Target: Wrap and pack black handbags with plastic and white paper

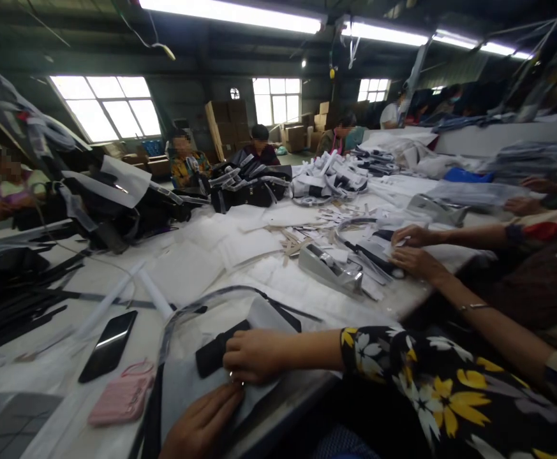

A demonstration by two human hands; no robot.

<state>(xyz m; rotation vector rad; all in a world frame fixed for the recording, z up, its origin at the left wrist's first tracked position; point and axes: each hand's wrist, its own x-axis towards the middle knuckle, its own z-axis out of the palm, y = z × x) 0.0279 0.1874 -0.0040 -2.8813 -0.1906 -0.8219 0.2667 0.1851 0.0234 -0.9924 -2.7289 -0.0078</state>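
Observation:
In front of me at the table edge lies a flat grey-white bag point(182, 389) with a long dark handle point(221, 290) that looks wrapped in clear film. Across it runs a wide black strap point(208, 354). My right hand point(256, 354), coming from a floral sleeve, has its fingers curled over the end of this strap. Just below, my left hand point(206, 417) lies flat on the bag with fingers stretched out, its tips close to the right hand. What is under the right fingers is hidden.
Left of the bag are a black phone point(108, 347) and a pink pouch point(122, 395). A tape dispenser point(330, 271) stands beyond it. A co-worker's hands point(415, 252) work at the right. Bags point(252, 182) and white sheets point(187, 268) pile up further back.

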